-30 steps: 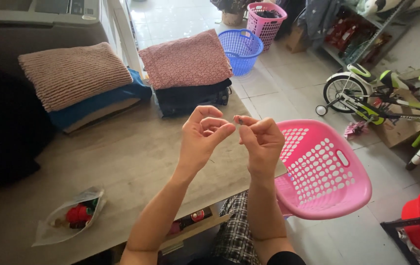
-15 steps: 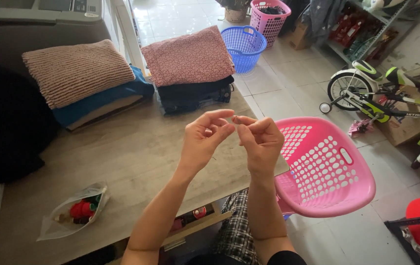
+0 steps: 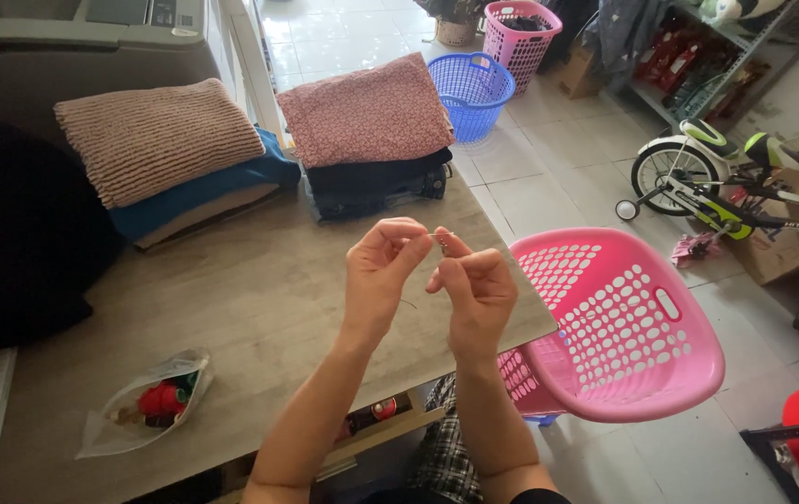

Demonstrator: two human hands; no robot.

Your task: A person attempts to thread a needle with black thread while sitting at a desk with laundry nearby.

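Thin strand point(image 3: 437, 234), too fine to tell thread from needle, held in the air above the near edge of the bench point(image 3: 231, 289), between both sets of fingertips. Left hand point(image 3: 381, 266) pinching one end with thumb and forefinger pressed together; right hand point(image 3: 479, 285) pinching the other, remaining fingers curled in. Compared with a second ago, fingertips drawn closer together, now almost touching; hands otherwise in much the same spot over the bench. Suggests fine fingertip work going on, nothing set down.

Clear plastic bag point(image 3: 143, 411) lying flat near the left front of the bench, with small red and green things inside; no label legible. Two stacks of folded cloth point(image 3: 362, 117) at the far end. Pink laundry basket point(image 3: 623, 327) just right of the bench; blue basket point(image 3: 474, 84) farther off on the floor.
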